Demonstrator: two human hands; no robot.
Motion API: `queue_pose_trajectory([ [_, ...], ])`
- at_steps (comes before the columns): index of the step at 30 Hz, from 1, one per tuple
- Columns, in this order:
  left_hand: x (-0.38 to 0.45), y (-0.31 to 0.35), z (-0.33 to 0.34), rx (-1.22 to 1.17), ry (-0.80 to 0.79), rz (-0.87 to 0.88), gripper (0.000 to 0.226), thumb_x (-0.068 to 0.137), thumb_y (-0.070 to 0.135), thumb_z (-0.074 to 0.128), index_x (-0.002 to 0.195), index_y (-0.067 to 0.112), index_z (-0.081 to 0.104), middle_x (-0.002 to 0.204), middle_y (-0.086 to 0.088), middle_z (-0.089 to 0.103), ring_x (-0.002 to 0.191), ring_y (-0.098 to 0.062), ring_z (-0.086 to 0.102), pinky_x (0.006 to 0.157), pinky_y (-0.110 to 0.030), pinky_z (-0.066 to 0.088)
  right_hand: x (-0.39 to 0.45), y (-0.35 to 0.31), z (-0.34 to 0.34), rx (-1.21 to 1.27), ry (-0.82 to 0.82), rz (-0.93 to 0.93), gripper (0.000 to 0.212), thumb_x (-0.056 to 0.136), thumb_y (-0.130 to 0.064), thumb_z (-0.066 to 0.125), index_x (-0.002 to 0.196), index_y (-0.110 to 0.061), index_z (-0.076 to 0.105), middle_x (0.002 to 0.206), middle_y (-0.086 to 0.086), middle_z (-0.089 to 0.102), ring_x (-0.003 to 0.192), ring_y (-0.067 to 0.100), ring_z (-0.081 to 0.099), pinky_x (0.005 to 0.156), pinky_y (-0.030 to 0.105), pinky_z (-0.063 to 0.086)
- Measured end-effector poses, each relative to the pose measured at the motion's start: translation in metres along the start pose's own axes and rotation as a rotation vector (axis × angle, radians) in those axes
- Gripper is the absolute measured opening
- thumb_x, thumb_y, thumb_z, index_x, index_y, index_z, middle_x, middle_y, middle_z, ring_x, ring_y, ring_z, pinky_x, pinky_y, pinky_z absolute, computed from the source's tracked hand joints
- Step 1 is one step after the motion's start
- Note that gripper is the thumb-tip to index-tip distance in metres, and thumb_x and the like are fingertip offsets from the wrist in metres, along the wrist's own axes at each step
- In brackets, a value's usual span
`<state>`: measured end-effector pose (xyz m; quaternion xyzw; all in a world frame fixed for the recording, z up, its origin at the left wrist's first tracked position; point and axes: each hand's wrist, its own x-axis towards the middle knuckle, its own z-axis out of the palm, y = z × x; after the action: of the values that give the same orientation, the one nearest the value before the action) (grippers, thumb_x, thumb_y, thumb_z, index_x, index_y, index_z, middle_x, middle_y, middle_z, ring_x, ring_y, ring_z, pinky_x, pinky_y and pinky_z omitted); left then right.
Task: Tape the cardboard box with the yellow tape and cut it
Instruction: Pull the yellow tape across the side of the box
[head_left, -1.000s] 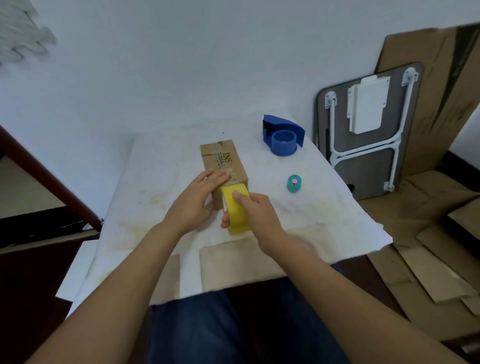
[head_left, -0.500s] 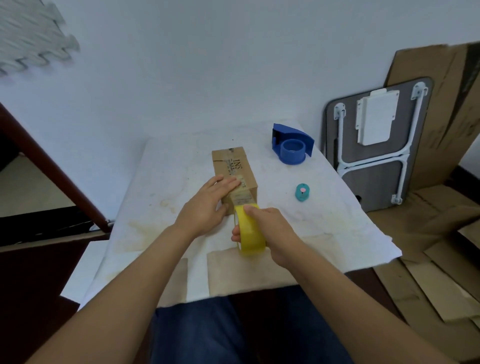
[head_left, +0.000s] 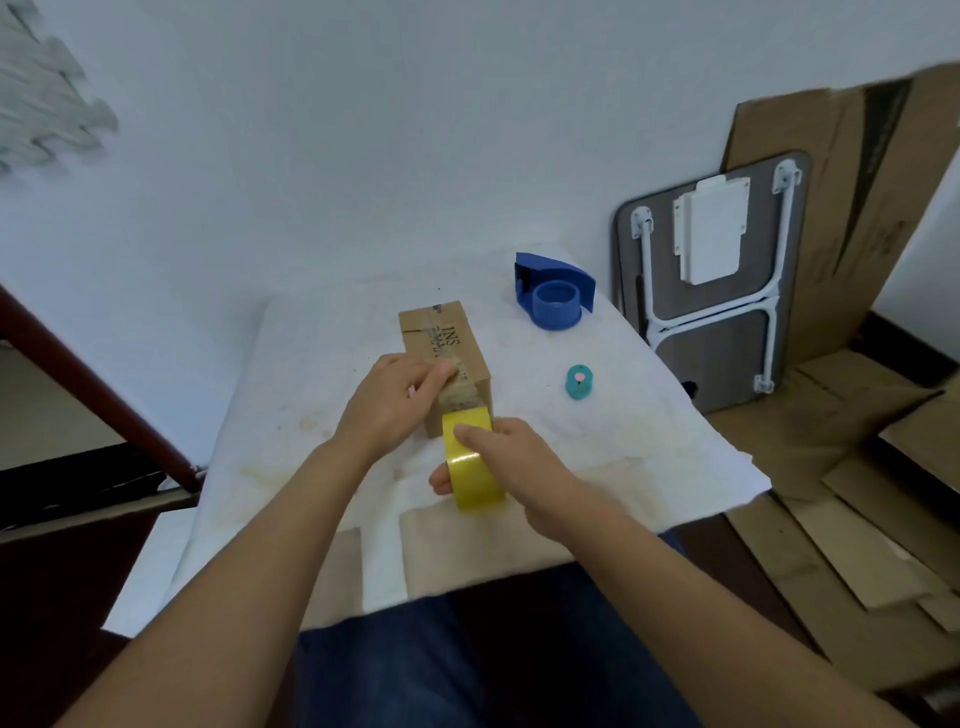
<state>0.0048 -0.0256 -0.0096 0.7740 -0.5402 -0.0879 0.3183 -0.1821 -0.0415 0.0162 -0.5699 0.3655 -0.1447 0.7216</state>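
One head view is given. A yellow tape roll (head_left: 475, 462) is gripped by the right hand (head_left: 519, 467); just beyond it, the cardboard box (head_left: 447, 353) is pressed flat by the left hand (head_left: 395, 402). Taping seems underway; next, a cutter is likely needed.

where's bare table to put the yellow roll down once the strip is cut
Widest bare patch: left of the cardboard box and left hand. Also the right edge past the teal cutter. Crowded where the right hand holds the yellow tape.

Yellow tape roll (head_left: 474, 467) pulled back from cardboard box (head_left: 445, 347) by right hand (head_left: 524, 465).
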Motion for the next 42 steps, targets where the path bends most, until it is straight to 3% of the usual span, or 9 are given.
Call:
queue_pose_trajectory([
  [2,-0.001,0.002,0.002,0.012,0.027,-0.001,0.039,0.098,0.053,0.042,0.104,0.032,0.074,0.096,0.013,0.07,0.109,-0.012,0.046,0.088,-0.032,0.043,-0.001,-0.003,-0.004,0.025,-0.023,0.017,0.025,0.096,-0.023,0.048,0.113,-0.006,0.056,0.086,0.019,0.076,0.077,0.028,0.074,0.077,0.038,0.059],
  [5,-0.005,0.001,0.004,0.008,0.056,0.023,0.037,0.097,0.05,0.047,0.113,0.03,0.073,0.101,0.013,0.071,0.109,-0.012,0.045,0.089,-0.033,0.043,-0.004,0.001,-0.003,0.032,-0.029,0.04,0.027,0.097,-0.024,0.049,0.115,-0.005,0.056,0.087,0.019,0.076,0.077,0.028,0.075,0.08,0.042,0.058],
  [9,-0.005,0.001,0.006,0.022,0.072,0.055,0.032,0.094,0.048,0.054,0.107,0.029,0.075,0.118,0.019,0.069,0.114,-0.01,0.046,0.09,-0.028,0.042,-0.003,0.003,-0.003,0.027,-0.055,0.048,0.028,0.097,-0.025,0.049,0.117,-0.006,0.056,0.088,0.018,0.077,0.079,0.028,0.075,0.073,0.036,0.059],
  [13,-0.005,0.0,0.008,0.022,0.085,0.04,0.031,0.092,0.048,0.059,0.113,0.029,0.073,0.12,0.021,0.067,0.117,-0.009,0.044,0.09,-0.023,0.036,-0.009,0.005,-0.01,0.035,-0.09,0.079,0.023,0.099,-0.024,0.047,0.111,-0.008,0.059,0.087,0.018,0.076,0.072,0.025,0.074,0.072,0.033,0.06],
  [18,-0.004,0.0,0.01,0.003,0.098,0.026,0.032,0.091,0.049,0.059,0.111,0.029,0.074,0.12,0.021,0.067,0.117,-0.009,0.044,0.089,-0.022,0.034,-0.014,0.005,-0.009,-0.001,-0.097,0.07,0.016,0.101,-0.025,0.045,0.1,-0.016,0.058,0.093,0.02,0.076,0.08,0.029,0.073,0.076,0.034,0.058],
  [24,-0.005,0.002,0.016,-0.093,0.157,0.006,0.025,0.085,0.046,0.068,0.104,0.03,0.073,0.108,0.019,0.068,0.114,-0.011,0.043,0.095,-0.033,0.045,-0.013,0.008,-0.005,-0.016,-0.062,0.074,0.02,0.099,-0.027,0.045,0.109,-0.014,0.055,0.09,0.018,0.077,0.082,0.03,0.075,0.081,0.037,0.057],
  [29,-0.005,0.001,0.02,-0.013,0.18,0.053,0.027,0.085,0.047,0.067,0.102,0.026,0.071,0.108,0.013,0.069,0.108,-0.021,0.048,0.091,-0.048,0.046,-0.011,0.01,-0.003,0.009,-0.066,0.082,0.028,0.099,-0.029,0.044,0.119,-0.01,0.053,0.09,0.018,0.077,0.086,0.031,0.075,0.085,0.04,0.057],
  [35,-0.002,-0.007,0.026,0.094,0.231,0.164,0.033,0.085,0.052,0.061,0.096,0.022,0.07,0.1,0.007,0.07,0.089,-0.017,0.053,0.095,-0.044,0.035,-0.01,0.007,-0.001,0.051,-0.09,0.099,0.028,0.099,-0.031,0.045,0.118,-0.012,0.055,0.093,0.019,0.077,0.083,0.029,0.074,0.077,0.034,0.058],
  [42,0.004,-0.017,0.028,0.187,0.216,0.217,0.043,0.082,0.063,0.05,0.1,0.028,0.067,0.102,0.011,0.063,0.098,-0.019,0.049,0.088,-0.034,0.025,-0.011,-0.004,-0.008,0.03,-0.131,0.13,0.017,0.101,-0.027,0.041,0.101,-0.018,0.055,0.102,0.022,0.074,0.083,0.029,0.072,0.06,0.02,0.057],
])
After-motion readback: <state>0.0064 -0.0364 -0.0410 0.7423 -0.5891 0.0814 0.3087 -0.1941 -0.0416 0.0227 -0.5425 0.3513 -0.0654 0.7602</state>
